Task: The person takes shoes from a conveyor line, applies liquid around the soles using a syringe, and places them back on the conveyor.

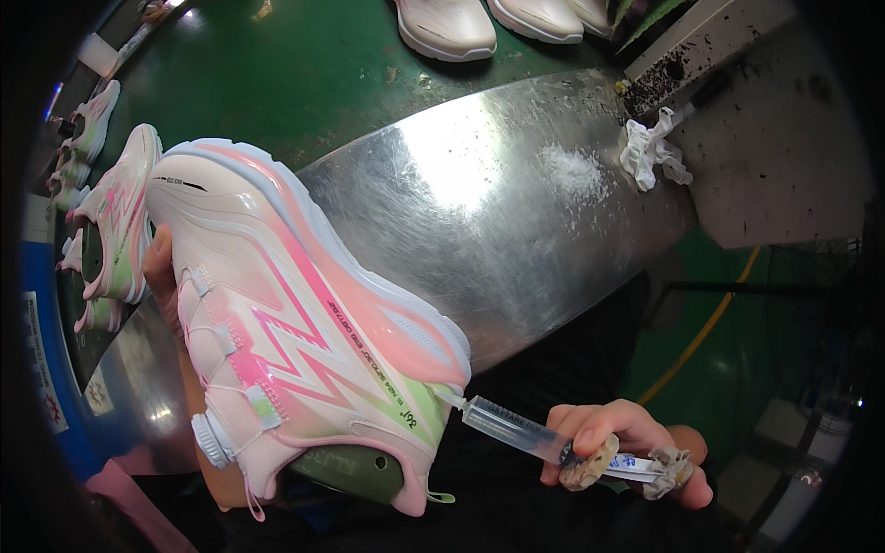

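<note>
A pink, white and pale green running shoe (267, 249) fills the left of the view, tilted with its side facing me and its toe pointing up and left. Behind it, my left hand (159, 267) grips it; most of the fingers are hidden by the upper. A dark green shoe last (355, 472) shows in the collar opening. In my right hand (627, 442) is a clear plastic syringe (514, 429), with lumpy, crusted wrapping on its flange and plunger end. The nozzle appears to touch the heel, near the edge between the upper and the light blue sole.
A scratched metal plate (387, 184) lies on the green table (240, 64), with a white powdery patch (573, 175). Crumpled white cloth (653, 152) rests by a stained metal panel (784, 147). More shoes stand at the left (120, 212) and far edge (449, 26).
</note>
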Demonstrator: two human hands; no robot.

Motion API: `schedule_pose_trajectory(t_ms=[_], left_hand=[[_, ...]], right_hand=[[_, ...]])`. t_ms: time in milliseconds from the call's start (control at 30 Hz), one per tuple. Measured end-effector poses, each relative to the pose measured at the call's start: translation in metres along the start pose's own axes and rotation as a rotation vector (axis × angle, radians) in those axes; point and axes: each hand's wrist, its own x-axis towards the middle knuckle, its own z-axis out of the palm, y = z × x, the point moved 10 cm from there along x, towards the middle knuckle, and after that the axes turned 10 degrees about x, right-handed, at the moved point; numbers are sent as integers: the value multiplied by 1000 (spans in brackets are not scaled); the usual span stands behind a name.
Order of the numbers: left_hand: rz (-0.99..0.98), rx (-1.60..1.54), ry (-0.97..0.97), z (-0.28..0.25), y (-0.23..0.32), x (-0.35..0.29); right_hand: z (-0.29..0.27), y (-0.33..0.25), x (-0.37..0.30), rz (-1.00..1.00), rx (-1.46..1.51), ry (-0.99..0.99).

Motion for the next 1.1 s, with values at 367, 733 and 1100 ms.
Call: schedule_pose_trajectory(t_ms=[367, 733, 1100], left_hand=[[-22, 156, 56, 49, 17, -49], [-202, -23, 37, 57, 0, -55], [257, 1157, -294, 22, 61, -98]], right_hand=[[-19, 7, -20, 3, 38, 179], [-29, 18, -25, -64, 56, 197], [-26, 34, -6, -85, 30, 52]])
